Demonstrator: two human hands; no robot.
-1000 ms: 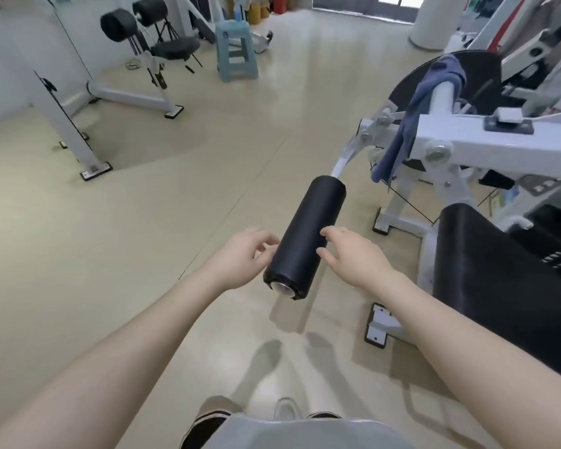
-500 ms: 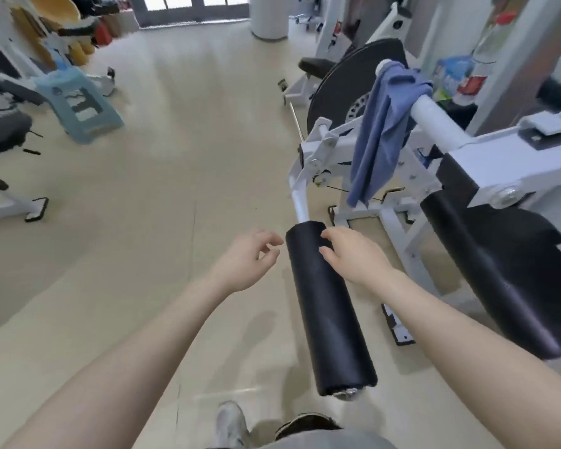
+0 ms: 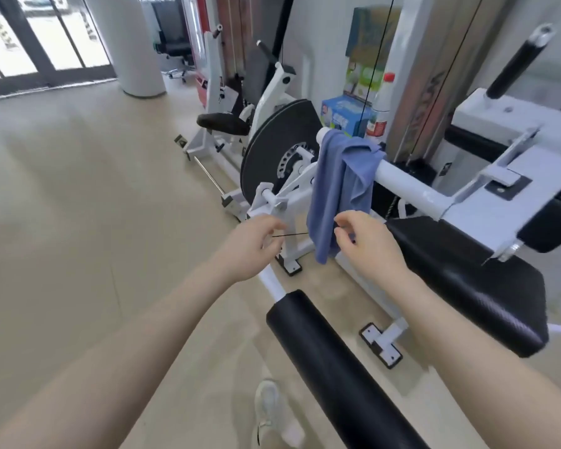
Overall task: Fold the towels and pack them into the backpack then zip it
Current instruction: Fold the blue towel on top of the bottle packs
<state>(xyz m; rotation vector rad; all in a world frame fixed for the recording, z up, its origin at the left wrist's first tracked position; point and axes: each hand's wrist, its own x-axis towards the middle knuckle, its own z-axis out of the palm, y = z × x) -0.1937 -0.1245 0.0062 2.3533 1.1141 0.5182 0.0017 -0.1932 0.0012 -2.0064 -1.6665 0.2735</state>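
We are fetching the first towel (image 3: 337, 196) off the bar (image 3: 408, 184): our right hand (image 3: 366, 241) curls at its edge, grip unclear, left hand (image 3: 253, 244) loosely curled and empty, so next we pinch and lift.

Gym floor (image 3: 78, 196), beige, glossy. White machine frame (image 3: 412, 192) carries a horizontal white bar. Black weight disc (image 3: 272, 147) stands upright just left of the frame. Black seat pad (image 3: 467, 286) lies right of the frame's bar, below it. Black foam roller (image 3: 334, 367) extends from the frame toward the camera. Second white machine with black saddle (image 3: 222, 123) sits behind the disc. Blue box (image 3: 347, 116) and white bottle (image 3: 381, 108) stand behind the frame, against the wall. White pillar (image 3: 128, 43) beyond the disc, far left; office chair (image 3: 175, 43) beside it. White shoe (image 3: 272, 413) on floor left of the roller.
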